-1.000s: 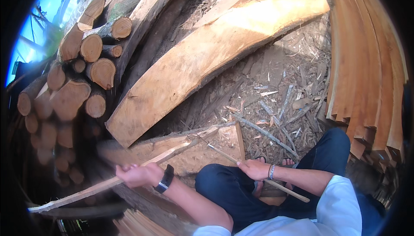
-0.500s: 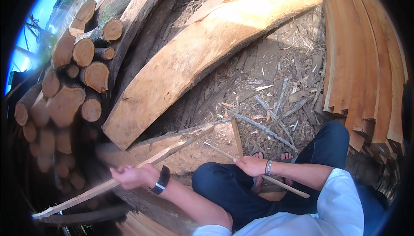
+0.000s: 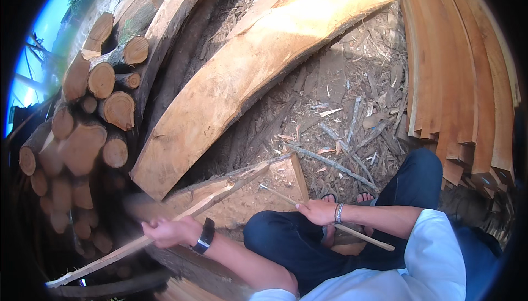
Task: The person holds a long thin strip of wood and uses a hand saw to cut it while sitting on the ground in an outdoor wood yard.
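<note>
My left hand (image 3: 174,232), with a dark band at its wrist, is closed around a long, narrow strip of wood (image 3: 104,258). This strip slants from the lower left up to a short, thick wood slab (image 3: 258,196) in front of my knees, and its far end lies over that slab. My right hand (image 3: 319,212), with bracelets at the wrist, grips a thin wooden stick (image 3: 366,237). One end of the stick reaches past my fingers over the slab; the other runs back beneath my forearm. The fingers of my left hand are partly blurred.
A long curved slab (image 3: 242,75) lies beyond the short one. Cut logs (image 3: 118,110) are piled at the left. Stacked curved boards (image 3: 451,59) stand at the right. Bark, chips and thin branches (image 3: 333,164) litter the ground near my feet. I sit with bent knees.
The whole view has shifted slightly, so the logs and slabs sit a little lower and further left. Both hands keep their holds on the strip and the stick.
</note>
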Action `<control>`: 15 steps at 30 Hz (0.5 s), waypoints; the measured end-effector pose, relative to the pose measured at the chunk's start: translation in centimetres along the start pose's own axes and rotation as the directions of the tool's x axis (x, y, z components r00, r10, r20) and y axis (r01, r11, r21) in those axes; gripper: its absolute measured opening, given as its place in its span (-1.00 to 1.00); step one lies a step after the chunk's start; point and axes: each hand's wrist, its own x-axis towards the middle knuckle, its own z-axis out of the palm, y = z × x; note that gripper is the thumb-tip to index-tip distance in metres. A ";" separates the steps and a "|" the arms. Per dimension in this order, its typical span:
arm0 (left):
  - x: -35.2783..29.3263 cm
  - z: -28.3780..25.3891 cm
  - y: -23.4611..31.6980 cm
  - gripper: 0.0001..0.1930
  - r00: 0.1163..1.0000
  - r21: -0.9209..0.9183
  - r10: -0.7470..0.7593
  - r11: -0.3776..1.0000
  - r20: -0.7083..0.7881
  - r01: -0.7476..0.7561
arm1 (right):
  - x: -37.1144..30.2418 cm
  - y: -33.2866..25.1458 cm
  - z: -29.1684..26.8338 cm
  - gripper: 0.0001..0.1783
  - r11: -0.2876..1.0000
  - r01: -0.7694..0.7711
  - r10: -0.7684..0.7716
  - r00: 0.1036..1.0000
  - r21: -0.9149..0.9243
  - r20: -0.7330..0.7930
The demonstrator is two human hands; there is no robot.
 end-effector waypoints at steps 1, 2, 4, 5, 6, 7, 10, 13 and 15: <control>0.0 0.0 0.0 -0.67 1.000 0.001 -0.001 1.000 0.016 0.001 | 0.1 0.6 0.9 -0.32 0.985 0.143 -0.136 0.987 0.093 -0.085; -0.1 0.1 0.1 -0.66 0.999 0.003 -0.001 1.000 0.032 0.001 | 0.6 1.3 0.6 -0.31 0.980 0.169 -0.160 0.983 0.107 -0.087; -0.3 0.1 0.1 -0.65 0.997 0.008 -0.008 1.000 0.074 0.008 | 0.7 1.0 -1.7 -0.31 0.977 -0.070 0.053 0.995 0.200 0.089; -0.5 0.3 0.3 -0.65 0.998 -0.002 -0.004 1.000 0.067 0.004 | 2.9 3.7 0.7 -0.28 0.992 0.052 -0.045 0.997 0.118 -0.066; -0.3 0.2 0.1 -0.66 0.999 -0.005 0.001 1.000 0.045 0.000 | 2.1 2.5 0.2 -0.28 0.997 0.025 -0.022 0.999 0.078 -0.039; 0.0 0.1 -0.1 -0.66 1.000 -0.008 0.008 1.000 0.015 -0.008 | 0.1 -0.2 -1.0 -0.27 0.999 0.001 -0.001 1.000 0.032 -0.009; 0.3 0.0 -0.1 -0.67 0.999 0.000 -0.009 1.000 0.043 0.009 | 0.5 1.0 -0.3 -0.25 0.987 0.147 -0.143 0.988 0.068 -0.064; 0.0 0.0 0.0 -0.69 0.999 0.009 -0.018 1.000 0.027 0.018 | 1.8 1.7 -0.6 -0.23 0.993 0.017 -0.014 1.000 0.117 -0.027; 0.1 0.0 0.1 -0.69 1.000 0.010 -0.021 1.000 0.012 0.021 | -0.5 -0.8 -0.6 -0.22 0.999 0.011 -0.009 0.999 0.037 -0.042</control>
